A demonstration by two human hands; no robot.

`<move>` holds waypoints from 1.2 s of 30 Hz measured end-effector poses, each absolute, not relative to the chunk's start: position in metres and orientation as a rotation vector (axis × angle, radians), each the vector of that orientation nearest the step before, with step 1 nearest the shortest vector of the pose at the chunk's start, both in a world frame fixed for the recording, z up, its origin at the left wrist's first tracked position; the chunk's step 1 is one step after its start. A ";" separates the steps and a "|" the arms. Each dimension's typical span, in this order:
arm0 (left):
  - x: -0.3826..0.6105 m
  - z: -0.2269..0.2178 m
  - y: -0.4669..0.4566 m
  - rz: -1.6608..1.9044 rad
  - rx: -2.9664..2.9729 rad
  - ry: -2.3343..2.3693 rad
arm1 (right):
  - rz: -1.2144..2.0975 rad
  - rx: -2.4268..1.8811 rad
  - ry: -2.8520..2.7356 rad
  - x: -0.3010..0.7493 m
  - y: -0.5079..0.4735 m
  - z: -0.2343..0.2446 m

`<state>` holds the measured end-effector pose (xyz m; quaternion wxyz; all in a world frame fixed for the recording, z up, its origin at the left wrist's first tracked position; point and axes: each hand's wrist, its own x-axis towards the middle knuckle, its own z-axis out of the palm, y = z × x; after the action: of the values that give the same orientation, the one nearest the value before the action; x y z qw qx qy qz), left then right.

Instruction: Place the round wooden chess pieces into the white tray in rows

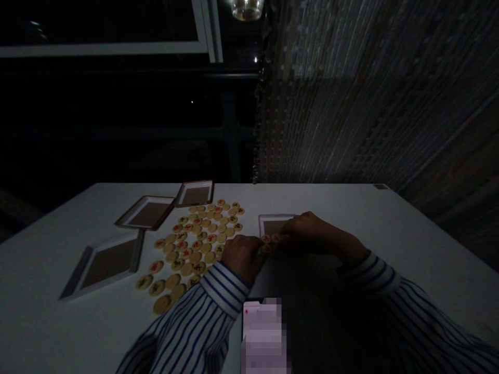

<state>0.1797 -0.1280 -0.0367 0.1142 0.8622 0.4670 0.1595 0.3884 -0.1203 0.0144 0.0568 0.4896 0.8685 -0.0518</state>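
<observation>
My left hand (242, 255) has its fingers curled at the near left corner of a shallow box tray (273, 215). Its fingertips meet a round wooden xiangqi piece (266, 249) with a red character. Over the tray's right side, my right hand (302, 231) is closed, fingertips at another red-marked xiangqi piece (276, 238). A third red-marked piece (265, 238) sits between the two hands at the tray's left side. My right hand hides much of the tray, and the dim light blurs the exact finger contacts.
Left of my hands, several loose xiangqi pieces (195, 257) spread over the white table (343, 208). Three shallow box parts lie beyond them: one near (111, 259), one middle (150, 214), one far (197, 195). A lit phone (262, 332) lies close to me. A strand curtain (351, 104) hangs behind.
</observation>
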 end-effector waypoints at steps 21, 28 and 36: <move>0.180 -0.034 -0.129 0.473 2.519 1.381 | -0.070 1.540 2.626 0.394 -0.119 0.022; 0.175 -0.033 -0.127 0.582 2.468 1.388 | 0.010 1.611 2.624 0.394 -0.125 0.034; 0.158 -0.033 -0.119 0.883 2.415 1.458 | 0.048 1.654 2.687 0.394 -0.129 0.042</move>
<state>0.1580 -0.1188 -0.0329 0.0928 0.8134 0.4911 0.2975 0.3941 -0.1286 0.0420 -0.0070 0.5240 0.8515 0.0152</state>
